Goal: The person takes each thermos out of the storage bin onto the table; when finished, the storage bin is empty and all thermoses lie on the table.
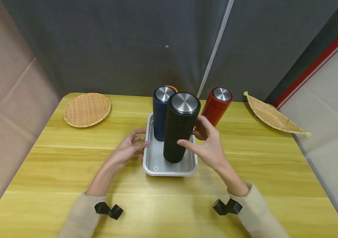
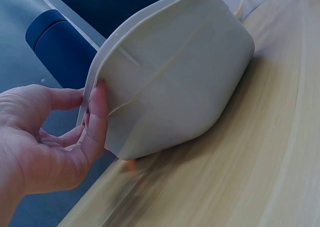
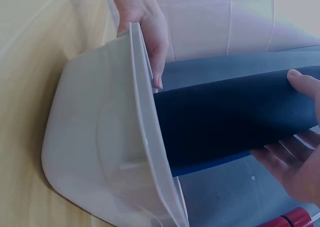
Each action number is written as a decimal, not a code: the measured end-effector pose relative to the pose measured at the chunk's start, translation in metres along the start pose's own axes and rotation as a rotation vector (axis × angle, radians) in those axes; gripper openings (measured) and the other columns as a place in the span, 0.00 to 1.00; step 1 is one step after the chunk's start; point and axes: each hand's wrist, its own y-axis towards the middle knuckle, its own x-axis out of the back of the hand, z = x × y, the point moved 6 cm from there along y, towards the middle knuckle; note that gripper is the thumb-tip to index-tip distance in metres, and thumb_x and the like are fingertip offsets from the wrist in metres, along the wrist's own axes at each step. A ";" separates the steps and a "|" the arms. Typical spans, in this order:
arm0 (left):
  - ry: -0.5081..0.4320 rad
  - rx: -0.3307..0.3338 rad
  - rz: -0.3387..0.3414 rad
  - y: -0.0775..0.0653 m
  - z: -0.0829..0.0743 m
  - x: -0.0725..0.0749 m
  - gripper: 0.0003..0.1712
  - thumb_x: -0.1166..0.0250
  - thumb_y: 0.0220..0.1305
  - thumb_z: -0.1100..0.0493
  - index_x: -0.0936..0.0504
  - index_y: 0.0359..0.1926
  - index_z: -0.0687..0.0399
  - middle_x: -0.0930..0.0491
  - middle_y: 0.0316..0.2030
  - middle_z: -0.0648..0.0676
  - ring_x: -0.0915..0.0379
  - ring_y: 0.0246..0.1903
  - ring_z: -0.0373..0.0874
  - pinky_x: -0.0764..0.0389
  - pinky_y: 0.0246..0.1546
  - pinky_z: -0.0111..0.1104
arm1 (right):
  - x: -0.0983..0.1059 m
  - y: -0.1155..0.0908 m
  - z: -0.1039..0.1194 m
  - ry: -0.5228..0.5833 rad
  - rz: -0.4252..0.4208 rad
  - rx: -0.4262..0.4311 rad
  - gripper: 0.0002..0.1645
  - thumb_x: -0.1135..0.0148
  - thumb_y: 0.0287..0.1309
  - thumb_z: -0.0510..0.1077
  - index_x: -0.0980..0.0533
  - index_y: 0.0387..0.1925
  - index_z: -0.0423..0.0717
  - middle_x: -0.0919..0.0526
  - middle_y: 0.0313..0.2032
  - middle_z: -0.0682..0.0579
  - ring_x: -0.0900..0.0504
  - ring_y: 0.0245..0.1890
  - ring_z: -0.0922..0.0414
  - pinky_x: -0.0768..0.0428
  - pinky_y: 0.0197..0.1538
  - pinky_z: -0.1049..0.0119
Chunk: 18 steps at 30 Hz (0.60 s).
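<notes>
A deep light-grey plastic bin (image 1: 154,168) stands on the table with flasks in it. My left hand (image 1: 130,147) pinches the bin's left rim between thumb and fingers, as the left wrist view shows closely. Around the upright black thermos flask (image 1: 176,138) curls my right hand (image 1: 208,142), thumb on the near side and fingers on the far side. In the right wrist view, that flask's lower end is hidden behind the bin's rim. Just behind it, inside the bin, stands a dark blue thermos flask (image 1: 159,115) with a steel-topped lid.
A red thermos flask (image 1: 216,109) stands beyond my right hand, partly covered by it. An orange rim (image 1: 173,88) peeks out behind the blue flask. One round woven tray (image 1: 87,110) lies at the back left; a leaf-shaped woven basket (image 1: 273,114) rests at the back right.
</notes>
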 end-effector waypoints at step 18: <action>0.001 0.000 -0.006 0.002 0.004 0.001 0.32 0.43 0.67 0.69 0.44 0.68 0.60 0.32 0.49 0.70 0.25 0.32 0.47 0.20 0.21 0.31 | 0.032 0.007 0.017 0.005 -0.113 0.024 0.41 0.28 0.38 0.22 0.29 0.59 0.35 0.21 0.48 0.47 0.24 0.44 0.50 0.20 0.45 0.69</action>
